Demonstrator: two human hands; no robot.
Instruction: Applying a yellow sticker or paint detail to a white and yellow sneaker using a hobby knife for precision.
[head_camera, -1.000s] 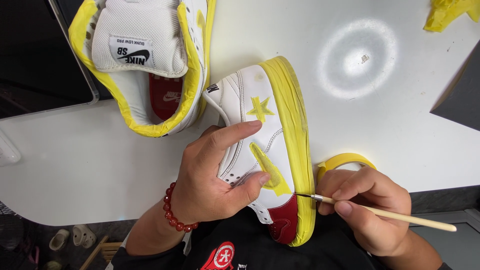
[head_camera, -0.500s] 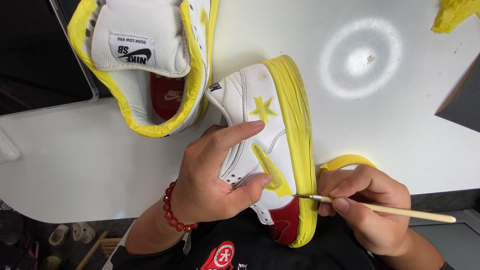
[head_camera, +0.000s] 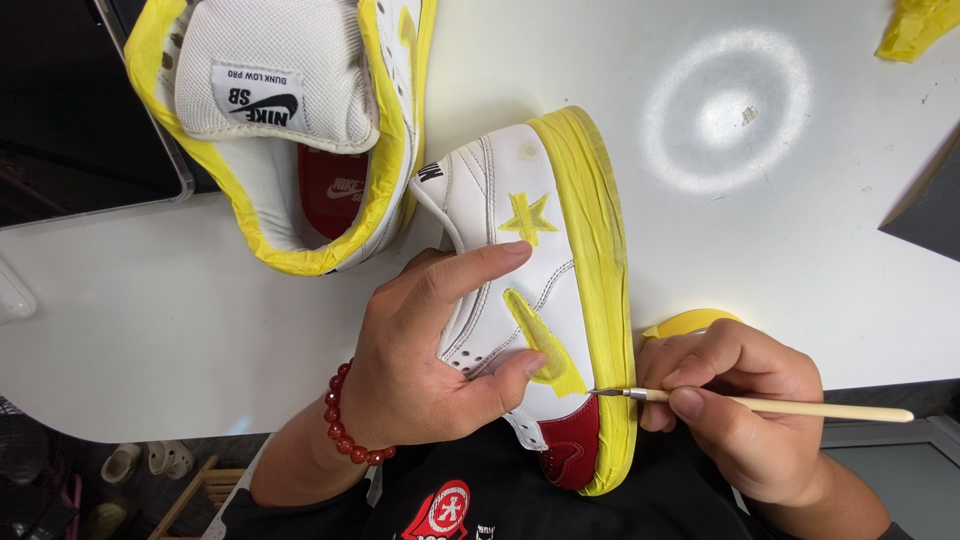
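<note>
White sneaker (head_camera: 520, 290), sole masked in yellow tape, is gripped on its side by the left hand (head_camera: 430, 360) over the table (head_camera: 180, 330) edge. Right hand (head_camera: 745, 410) pinches a fine brush (head_camera: 760, 403), tip at the toe. Toe panel red; remaining upper still white. Second masked sneaker (head_camera: 290, 130) lies beyond the left hand.

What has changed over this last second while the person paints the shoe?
Almost nothing. The right hand has slid the paintbrush slightly right along the red patch. The left hand still grips the white shoe, and the second shoe lies where it was.
</note>
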